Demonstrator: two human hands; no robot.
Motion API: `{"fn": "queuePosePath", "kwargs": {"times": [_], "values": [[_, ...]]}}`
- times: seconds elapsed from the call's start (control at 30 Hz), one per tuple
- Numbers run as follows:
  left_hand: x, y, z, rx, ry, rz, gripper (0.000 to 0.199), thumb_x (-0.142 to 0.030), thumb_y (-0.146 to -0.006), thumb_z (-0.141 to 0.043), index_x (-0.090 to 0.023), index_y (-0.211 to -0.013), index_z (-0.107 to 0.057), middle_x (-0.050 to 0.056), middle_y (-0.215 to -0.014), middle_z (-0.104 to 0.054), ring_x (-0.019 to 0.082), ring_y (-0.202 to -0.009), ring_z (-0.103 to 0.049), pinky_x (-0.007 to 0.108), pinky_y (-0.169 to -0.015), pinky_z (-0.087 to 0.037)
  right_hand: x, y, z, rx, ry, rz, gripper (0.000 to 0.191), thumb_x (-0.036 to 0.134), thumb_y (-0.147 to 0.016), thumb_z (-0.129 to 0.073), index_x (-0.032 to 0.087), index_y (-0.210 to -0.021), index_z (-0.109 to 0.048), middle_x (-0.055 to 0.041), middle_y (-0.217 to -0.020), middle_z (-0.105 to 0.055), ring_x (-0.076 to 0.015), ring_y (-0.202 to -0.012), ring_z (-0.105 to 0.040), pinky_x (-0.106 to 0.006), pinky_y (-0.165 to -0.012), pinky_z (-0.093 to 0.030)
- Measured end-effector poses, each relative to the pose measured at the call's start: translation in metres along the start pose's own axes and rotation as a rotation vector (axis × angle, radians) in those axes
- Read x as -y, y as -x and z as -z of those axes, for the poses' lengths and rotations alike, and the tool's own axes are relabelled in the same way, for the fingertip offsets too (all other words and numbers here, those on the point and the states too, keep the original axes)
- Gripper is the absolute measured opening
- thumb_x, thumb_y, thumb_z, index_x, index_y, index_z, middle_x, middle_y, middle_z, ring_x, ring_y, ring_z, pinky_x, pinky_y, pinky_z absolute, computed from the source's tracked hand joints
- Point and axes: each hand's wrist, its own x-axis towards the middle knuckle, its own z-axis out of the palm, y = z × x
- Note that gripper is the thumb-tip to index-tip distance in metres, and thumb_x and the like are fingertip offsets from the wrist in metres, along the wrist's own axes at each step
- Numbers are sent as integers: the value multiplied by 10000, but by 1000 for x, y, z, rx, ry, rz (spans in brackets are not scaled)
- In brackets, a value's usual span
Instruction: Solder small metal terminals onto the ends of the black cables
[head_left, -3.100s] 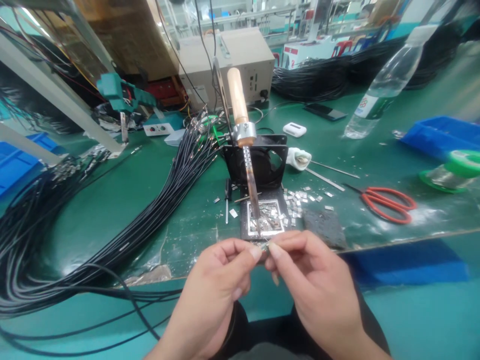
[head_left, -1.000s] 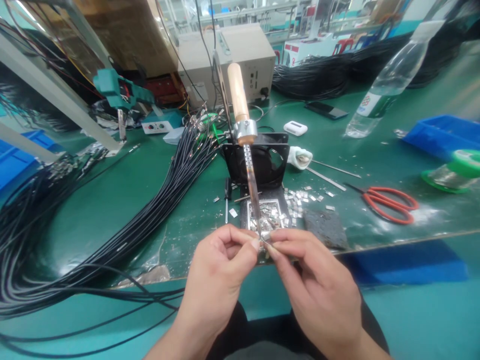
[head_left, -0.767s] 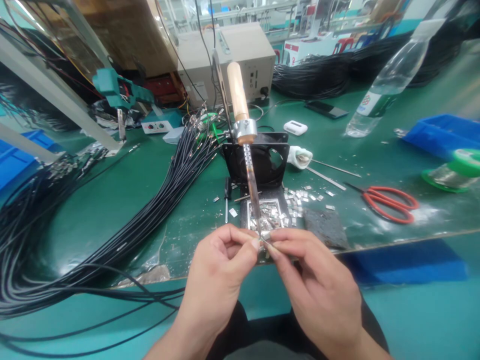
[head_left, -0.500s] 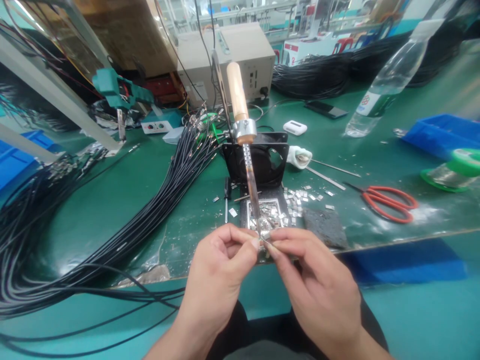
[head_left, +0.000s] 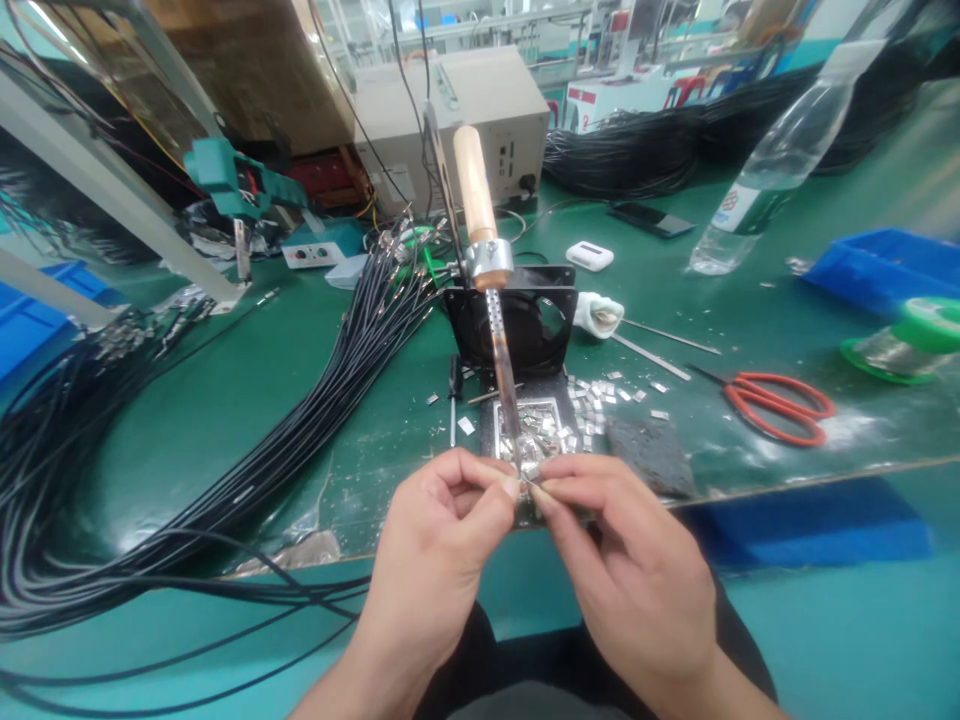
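A soldering iron (head_left: 474,180) with a wooden handle is clamped upright, its tip pointing down between my hands. My left hand (head_left: 439,550) pinches something at thumb and forefinger, just left of the tip; the fingers hide what it is. Opposite it, my right hand (head_left: 637,560) is closed on a short, thin wire (head_left: 529,482) whose end reaches the tip. Whether the wire touches the iron is too small to tell. Behind the fingertips lies a tray (head_left: 559,405) of small metal pieces, with more pieces (head_left: 592,410) scattered beside it.
A black fan (head_left: 517,345) stands behind the iron. Bundled black cables (head_left: 315,410) sweep along the left. To the right are a dark sponge-like block (head_left: 651,455), red-handled scissors (head_left: 780,408), a solder spool (head_left: 907,340), a bottle (head_left: 780,160) and a blue bin (head_left: 885,270). A screwdriver (head_left: 454,395) lies left of the tray.
Almost nothing differs. My right hand has shifted very slightly at the iron's tip; my left hand keeps its pinch in the same place.
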Motion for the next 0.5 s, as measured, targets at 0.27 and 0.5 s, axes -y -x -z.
{"fn": "queuePosePath", "kwargs": {"times": [0.27,0.5], "values": [[1,0,0,1,21,1,194,-263,-849,-807,-149,-744,-691,20,-878,-704,61,-647,-551,145,-556,-448,4,-1,-1,18,-217,-302,72,188,-975,-685,227,-925,-718,33,-960,-760,-45,-856,-742,-86,-780,-591],[-1,1,-1,16,92,12,186,-227,-834,-822,-139,-734,-691,16,-865,-709,41,-616,-519,125,-546,-450,9,-17,-3,76,-493,-536,167,288,-932,-740,178,-823,-679,1,-722,-727,-73,-636,-694,-116,-619,-591]]}}
